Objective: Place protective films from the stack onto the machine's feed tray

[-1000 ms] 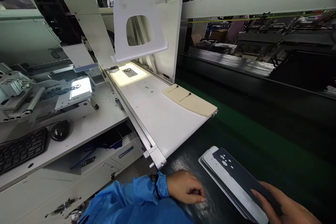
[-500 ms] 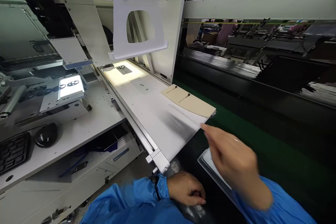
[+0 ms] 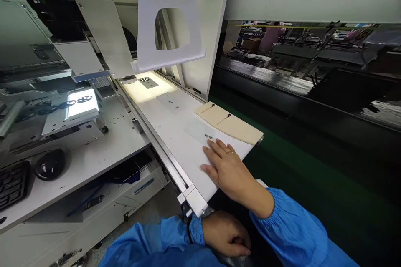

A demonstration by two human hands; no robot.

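My right hand lies with fingers apart on the white belt, close to its front end. Just beyond my fingertips is a clear sheet with small dark marks. My left hand rests low at the front with its fingers curled; what they hold, if anything, is hidden. A second clear sheet lies farther up the belt. A grey piece with a black round mark sits in the lit part. Along the belt's right edge is a cream board with two dark pins.
A white cover with an opening hangs above the belt. On the left are a mouse, a keyboard and a machine with a lit plate. A grey beam crosses the right side.
My right hand has moved left onto the belt and its fingers have spread. A clear sheet now lies flat where there was a blur. The view has shifted slightly.
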